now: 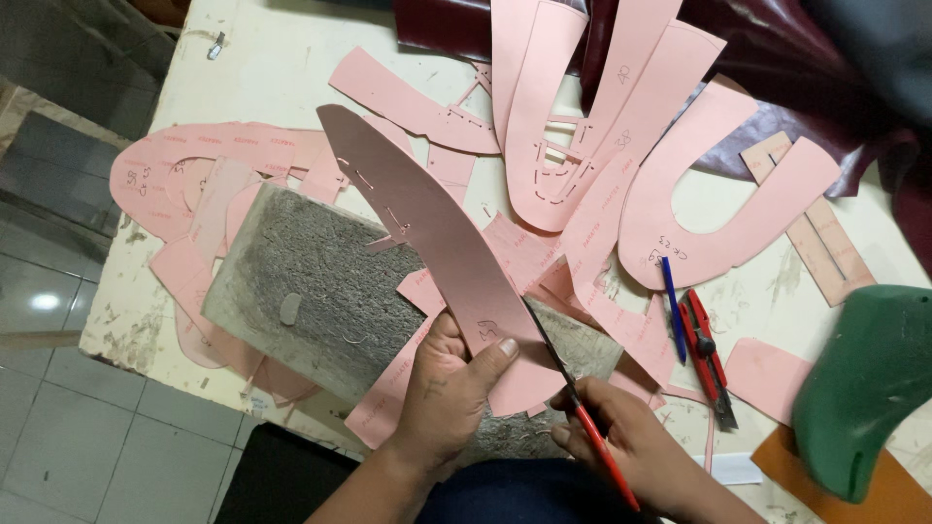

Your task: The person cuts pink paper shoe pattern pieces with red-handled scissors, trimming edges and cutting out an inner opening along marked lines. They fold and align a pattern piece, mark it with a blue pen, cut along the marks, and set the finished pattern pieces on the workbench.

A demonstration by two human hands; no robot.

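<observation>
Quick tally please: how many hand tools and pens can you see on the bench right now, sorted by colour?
Red: 2, the red-handled knife held in the right hand and the red cutter lying on the table
Blue: 1, the blue pen beside the cutter
Total: 3

The curved pattern piece (437, 238) is dusty pink with a greyer, mauve underside. The knife (592, 427) has a red handle. The cutting slab (320, 291) is speckled grey. Near the bench's (262, 68) right edge: green shoe last (869, 383), blue pen (673, 309), maroon leather (777, 49). The bench is cream.
</observation>
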